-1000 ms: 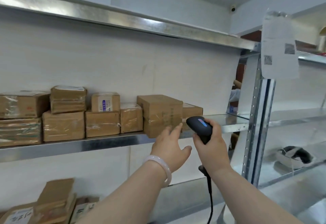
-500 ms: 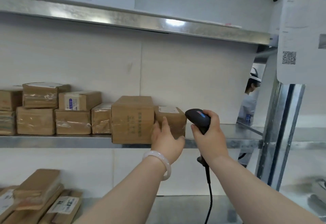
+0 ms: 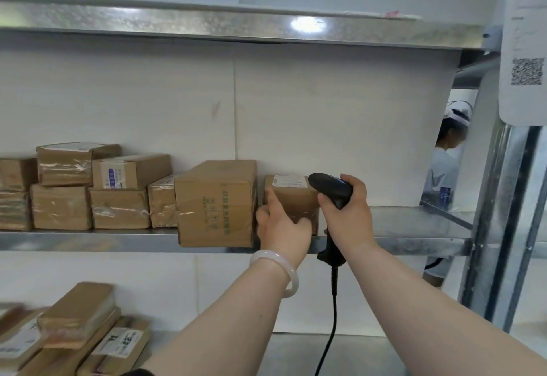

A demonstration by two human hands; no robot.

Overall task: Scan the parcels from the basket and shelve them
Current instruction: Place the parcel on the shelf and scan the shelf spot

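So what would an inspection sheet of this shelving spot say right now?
Surface: metal middle shelf, bare to the right of the parcels.
Job's things: small parcel with white label on top, beside large box; stacked parcels further left; basket not in view.
Clutter: nothing seen.
Hands: left hand grips the small parcel; right hand holds black scanner.
Cables: scanner cable hangs down from the handle.
Surroundings: more parcels on lower shelf; QR-code sheet on the upright; another person behind.

Metal shelf (image 3: 88, 241) bearing a row of cardboard parcels (image 3: 216, 204).
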